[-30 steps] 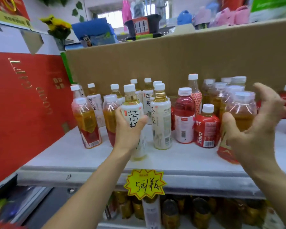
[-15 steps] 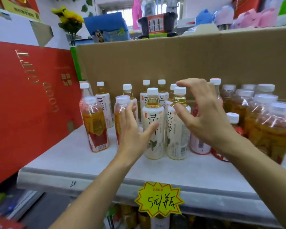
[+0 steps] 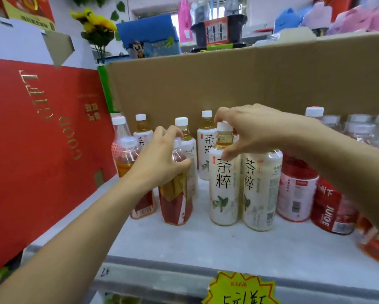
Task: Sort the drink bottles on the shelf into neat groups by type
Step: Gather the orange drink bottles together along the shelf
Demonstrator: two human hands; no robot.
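The left hand point(image 3: 160, 159) is clenched round the shoulder of a red-labelled tea bottle point(image 3: 175, 200), fingers curled over its upper part, thumb on the right side. This bottle stands near the left front of the grey shelf point(image 3: 206, 244). Just to its left, partly hidden by the wrist, stands another amber bottle point(image 3: 126, 156) of the same sort. The right hand point(image 3: 256, 130) reaches in from the right and grasps the neck of a white-labelled tea bottle point(image 3: 223, 187), fingertips arched over the cap and thumb pressed on the shoulder. That bottle stands upright at the middle front of the shelf, touching a twin bottle point(image 3: 260, 189) on its right, whose top is hidden under the palm, so whether the hand also holds it cannot be told. Further back stand more white-labelled bottles point(image 3: 206, 148). To the right come a pink drink bottle point(image 3: 295, 194), then a red juice bottle point(image 3: 328, 209), and at the far right a cluster of clear-capped bottles point(image 3: 359, 128), blurred. A cardboard sheet point(image 3: 228, 80) backs the shelf, a red gift box point(image 3: 41, 139) walls its left side, and a yellow price tag point(image 3: 241, 290) hangs on the near edge.
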